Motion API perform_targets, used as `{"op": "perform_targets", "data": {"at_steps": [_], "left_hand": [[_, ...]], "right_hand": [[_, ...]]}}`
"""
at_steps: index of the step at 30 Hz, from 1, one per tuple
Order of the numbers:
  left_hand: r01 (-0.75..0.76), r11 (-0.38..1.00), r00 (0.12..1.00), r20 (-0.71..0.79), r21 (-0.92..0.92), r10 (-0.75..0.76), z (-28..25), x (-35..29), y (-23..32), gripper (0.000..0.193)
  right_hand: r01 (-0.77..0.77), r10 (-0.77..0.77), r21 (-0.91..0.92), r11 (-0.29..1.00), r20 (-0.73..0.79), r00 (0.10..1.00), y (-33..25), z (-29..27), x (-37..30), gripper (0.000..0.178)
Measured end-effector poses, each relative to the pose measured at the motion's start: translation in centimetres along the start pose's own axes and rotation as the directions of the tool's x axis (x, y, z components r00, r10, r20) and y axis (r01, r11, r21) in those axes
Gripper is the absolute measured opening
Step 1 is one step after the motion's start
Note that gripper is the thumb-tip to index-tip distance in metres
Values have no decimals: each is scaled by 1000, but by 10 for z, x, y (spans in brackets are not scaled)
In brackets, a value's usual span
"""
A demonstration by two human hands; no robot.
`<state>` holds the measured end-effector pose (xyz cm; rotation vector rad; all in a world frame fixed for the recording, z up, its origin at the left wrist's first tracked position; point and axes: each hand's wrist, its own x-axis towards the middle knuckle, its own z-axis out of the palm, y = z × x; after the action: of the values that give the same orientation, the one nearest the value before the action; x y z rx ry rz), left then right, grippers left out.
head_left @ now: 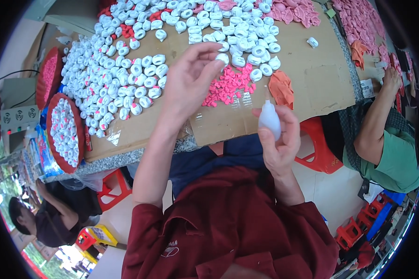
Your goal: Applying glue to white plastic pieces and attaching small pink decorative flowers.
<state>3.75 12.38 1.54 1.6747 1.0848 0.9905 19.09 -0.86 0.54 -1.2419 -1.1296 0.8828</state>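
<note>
My left hand [189,80] is over the cardboard, thumb and forefinger closed round a small white rounded piece [223,58]. Part of that piece is hidden by the fingers. In my right hand [284,144], near the table's front edge, is a white squeeze bottle [270,122] with its narrow nozzle pointing up and away from me. Just below my left fingertips lies a heap of small bright pink pieces [230,85]. Many white hollow pieces [144,69] spread to the left, some with pink tips, and more white pieces [239,35] lie beyond.
A crumpled orange glove-like piece [280,88] lies beside the bottle. Red bowls hold tipped white pieces [64,130] and pink pieces [49,76] at the left. Pink soft parts [293,11] lie at the back. A co-worker's arm [377,116] is at right, another person [51,209] at lower left.
</note>
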Motion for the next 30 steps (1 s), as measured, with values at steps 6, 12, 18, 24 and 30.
{"op": "perform_targets", "data": {"at_steps": [6, 12, 18, 24, 30], "left_hand": [[367, 658, 930, 236, -658, -283, -10, -51, 9, 27], [345, 683, 934, 163, -644, -318, -6, -73, -2, 29], [331, 744, 938, 117, -580, -326, -5, -77, 1, 25], [302, 755, 943, 65, -583, -327, -3, -78, 3, 25], [282, 752, 945, 38, -596, -324, -4, -79, 1, 25]], "right_hand": [[132, -133, -53, 990, -9, 991, -4, -14, 7, 35], [68, -68, -36, 997, 11, 998, -4, -12, 8, 30], [30, -26, -87, 996, 44, 999, -6, -9, 9, 31], [43, -38, -88, 995, 55, 998, -5, -11, 8, 30], [30, -26, -93, 995, 44, 999, -6, -11, 9, 30]]}}
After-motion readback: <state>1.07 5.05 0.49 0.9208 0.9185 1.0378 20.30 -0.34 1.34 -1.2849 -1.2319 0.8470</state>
